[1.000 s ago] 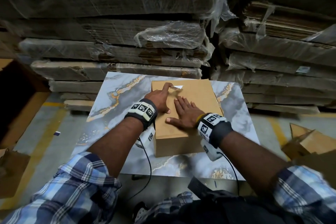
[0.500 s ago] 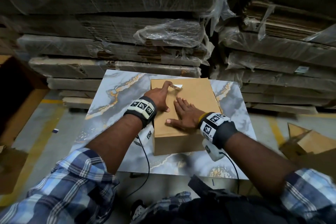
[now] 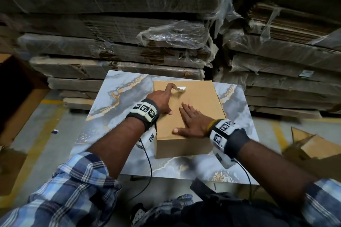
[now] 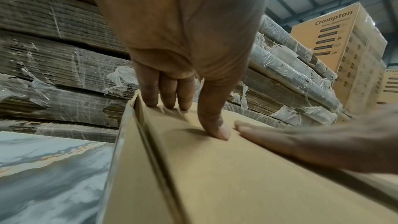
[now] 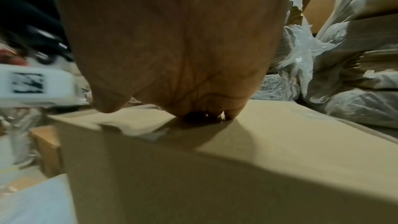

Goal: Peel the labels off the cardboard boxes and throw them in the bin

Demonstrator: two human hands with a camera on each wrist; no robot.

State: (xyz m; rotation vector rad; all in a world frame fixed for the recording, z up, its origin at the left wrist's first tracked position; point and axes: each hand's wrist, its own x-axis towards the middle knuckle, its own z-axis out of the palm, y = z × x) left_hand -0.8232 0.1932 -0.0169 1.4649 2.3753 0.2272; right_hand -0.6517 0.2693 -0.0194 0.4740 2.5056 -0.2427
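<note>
At centre frame, on the box top: two hands, both on one cardboard box (image 3: 186, 110). Left hand (image 3: 160, 98) lies along the box's left edge, index finger stretched toward the far edge, tip at the curled end of the label (image 3: 179, 89); whether it pinches the label or only touches it I cannot tell. In the left wrist view three fingers (image 4: 169, 91) press down near the box's far left corner, the thumb apart on the top. Right hand (image 3: 191, 122) lies flat, fingers straight and spread, palm down on the near right part of the top.

One label, white, partly lifted, near the box's far edge, upper centre of the frame. One box, on one marbled table (image 3: 114, 97).

Against half a second ago: hands, label and box sit much as they did.

Behind, across the upper frame, stacks of flattened wrapped cardboard (image 3: 110, 46). One open carton (image 3: 311, 145) at right edge.
</note>
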